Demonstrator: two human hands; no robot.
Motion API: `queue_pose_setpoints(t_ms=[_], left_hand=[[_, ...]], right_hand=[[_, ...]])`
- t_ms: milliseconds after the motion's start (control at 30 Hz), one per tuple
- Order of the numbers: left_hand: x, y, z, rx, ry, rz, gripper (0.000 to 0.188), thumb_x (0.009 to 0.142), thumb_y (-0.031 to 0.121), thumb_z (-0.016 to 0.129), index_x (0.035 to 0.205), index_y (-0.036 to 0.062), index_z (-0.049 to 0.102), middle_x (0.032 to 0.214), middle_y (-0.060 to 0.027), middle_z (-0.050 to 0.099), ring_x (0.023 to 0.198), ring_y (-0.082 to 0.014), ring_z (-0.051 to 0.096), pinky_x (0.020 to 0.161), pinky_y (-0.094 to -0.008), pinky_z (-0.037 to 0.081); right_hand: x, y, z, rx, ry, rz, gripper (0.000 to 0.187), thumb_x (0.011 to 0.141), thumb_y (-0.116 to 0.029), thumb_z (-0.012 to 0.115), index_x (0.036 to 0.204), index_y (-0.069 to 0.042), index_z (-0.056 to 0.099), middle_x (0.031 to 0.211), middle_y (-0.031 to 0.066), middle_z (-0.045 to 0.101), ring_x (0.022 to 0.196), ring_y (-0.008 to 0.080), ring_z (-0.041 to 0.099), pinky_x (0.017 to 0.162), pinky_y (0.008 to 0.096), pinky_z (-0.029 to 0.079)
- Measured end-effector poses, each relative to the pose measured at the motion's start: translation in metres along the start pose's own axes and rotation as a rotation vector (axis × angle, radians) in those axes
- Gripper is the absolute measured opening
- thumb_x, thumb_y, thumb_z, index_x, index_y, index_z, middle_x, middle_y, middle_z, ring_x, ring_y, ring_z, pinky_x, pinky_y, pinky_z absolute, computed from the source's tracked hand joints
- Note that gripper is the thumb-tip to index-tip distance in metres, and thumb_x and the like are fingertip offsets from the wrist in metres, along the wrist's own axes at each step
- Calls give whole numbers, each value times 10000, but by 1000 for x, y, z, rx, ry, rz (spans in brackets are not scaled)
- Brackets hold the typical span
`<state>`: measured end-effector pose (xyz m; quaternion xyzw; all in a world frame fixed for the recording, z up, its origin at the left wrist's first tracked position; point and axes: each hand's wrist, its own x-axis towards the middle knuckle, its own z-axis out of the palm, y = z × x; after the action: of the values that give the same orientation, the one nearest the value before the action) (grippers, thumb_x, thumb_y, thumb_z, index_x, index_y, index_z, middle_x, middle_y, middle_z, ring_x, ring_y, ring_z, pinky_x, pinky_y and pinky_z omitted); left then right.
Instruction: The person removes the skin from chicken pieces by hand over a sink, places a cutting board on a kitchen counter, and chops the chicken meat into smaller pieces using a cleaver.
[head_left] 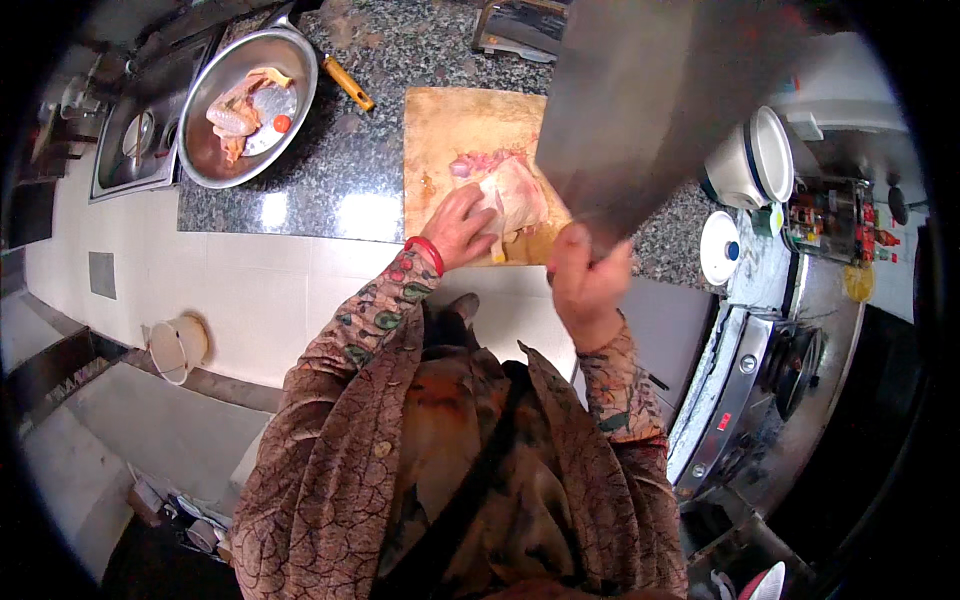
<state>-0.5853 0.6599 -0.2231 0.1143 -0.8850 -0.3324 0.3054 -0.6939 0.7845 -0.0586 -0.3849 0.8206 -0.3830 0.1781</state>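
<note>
Raw chicken (518,198) with pale skin lies on a wooden cutting board (435,118), with pinkish cut flesh showing along its far side. My left hand (460,230), a red band at its wrist, grips the near left side of the chicken. In my right hand (590,285) is the handle of a cleaver (640,110), my fingers wrapped round it. The broad grey blade is raised above the counter, close to the camera, and covers the board's far right part. A yellow piece sticks out at the chicken's near edge.
At the far left a steel bowl (222,85) holds raw chicken pieces (235,113) and something small and orange-red. Beside it lies a yellow-handled tool (348,82) on the speckled counter (350,190). White pots (735,165), a white lid (718,248) and a stove (735,400) stand right.
</note>
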Motion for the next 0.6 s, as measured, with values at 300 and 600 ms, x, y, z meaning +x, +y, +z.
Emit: queue_pose_setpoints(t_ms=[300, 600], left_hand=[[6, 0, 0, 72, -44, 12, 360, 593, 123, 682, 906, 37, 527, 1079, -186, 470, 1041, -373, 469, 884, -454, 401], [9, 4, 1, 296, -216, 27, 489, 619, 188, 653, 1096, 144, 556, 1225, -112, 455, 1142, -309, 423, 925, -482, 344]], right_hand=[[3, 66, 37, -388, -335, 219, 254, 847, -205, 474, 936, 32, 462, 784, 299, 572, 755, 461, 557, 694, 524, 428], [30, 87, 9, 280, -477, 603, 204, 857, -176, 452, 888, 26, 460, 615, 139, 533, 469, 242, 531, 434, 383, 431]])
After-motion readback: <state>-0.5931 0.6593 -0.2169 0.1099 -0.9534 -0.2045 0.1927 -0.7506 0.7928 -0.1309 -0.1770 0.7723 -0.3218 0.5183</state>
